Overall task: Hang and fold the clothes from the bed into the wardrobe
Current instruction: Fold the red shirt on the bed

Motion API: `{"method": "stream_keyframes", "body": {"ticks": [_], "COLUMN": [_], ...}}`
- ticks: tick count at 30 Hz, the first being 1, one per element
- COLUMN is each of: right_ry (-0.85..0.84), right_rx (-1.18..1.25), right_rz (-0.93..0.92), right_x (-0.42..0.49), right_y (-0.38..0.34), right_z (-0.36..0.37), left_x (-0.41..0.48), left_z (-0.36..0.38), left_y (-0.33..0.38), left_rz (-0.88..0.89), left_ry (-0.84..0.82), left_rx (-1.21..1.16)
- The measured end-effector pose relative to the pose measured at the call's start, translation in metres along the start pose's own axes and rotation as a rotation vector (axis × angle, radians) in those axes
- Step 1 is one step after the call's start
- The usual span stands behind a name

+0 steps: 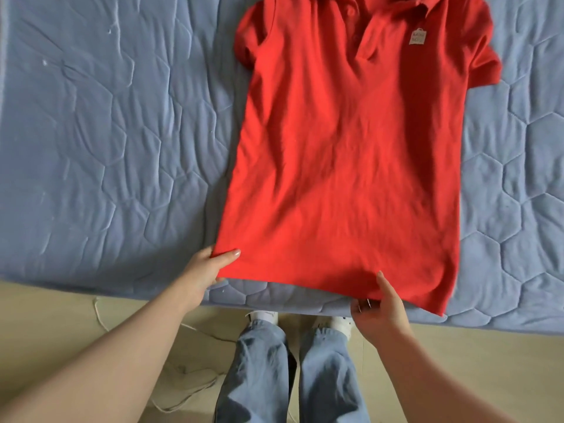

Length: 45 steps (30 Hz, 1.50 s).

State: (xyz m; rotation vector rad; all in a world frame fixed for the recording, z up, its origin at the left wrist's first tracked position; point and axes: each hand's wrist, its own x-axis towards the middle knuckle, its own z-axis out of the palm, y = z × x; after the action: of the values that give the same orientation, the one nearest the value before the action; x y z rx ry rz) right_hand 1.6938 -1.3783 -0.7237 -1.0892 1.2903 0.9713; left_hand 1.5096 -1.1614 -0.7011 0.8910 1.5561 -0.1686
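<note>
While the red shirt [351,154] lies face up on the blue quilted bed [100,126], its collar is cut off by the top edge and its small chest label [418,36] is too blurred to read. The left hand [206,270] pinches the hem's corner and the right hand [381,311] pinches the hem further along. In each grip the thumb is on top and the fingers are mostly hidden under the cloth.

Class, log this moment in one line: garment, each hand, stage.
garment: red polo shirt, front up, flat on bed | left hand: pinches hem corner | right hand: pinches hem | stage: not yet folded
</note>
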Motion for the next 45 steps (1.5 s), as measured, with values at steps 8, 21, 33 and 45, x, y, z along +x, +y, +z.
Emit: {"method": "stream_keyframes", "body": {"ticks": [8,21,33,45], "right_ry": [0.15,0.364,0.306,0.503], "right_rx": [-0.042,-0.253,-0.223,-0.154], "right_rz": [-0.071,-0.179,-0.116,-0.219], "right_x": [-0.006,-0.004,-0.015,-0.005], "right_y": [0.009,0.023,0.029,-0.05], "right_z": [0.013,0.017,-0.027,-0.05], "left_x": [0.005,0.011,-0.015,0.004], "left_z": [-0.003,-0.004,-0.005,0.032], "left_y": [-0.002,-0.02,-0.058,-0.027], "left_rz": [0.087,0.177,0.095,0.026], "left_ry": [0.184,0.186,0.155,0.378], "left_rx": [-0.179,0.38,0.468,0.682]}}
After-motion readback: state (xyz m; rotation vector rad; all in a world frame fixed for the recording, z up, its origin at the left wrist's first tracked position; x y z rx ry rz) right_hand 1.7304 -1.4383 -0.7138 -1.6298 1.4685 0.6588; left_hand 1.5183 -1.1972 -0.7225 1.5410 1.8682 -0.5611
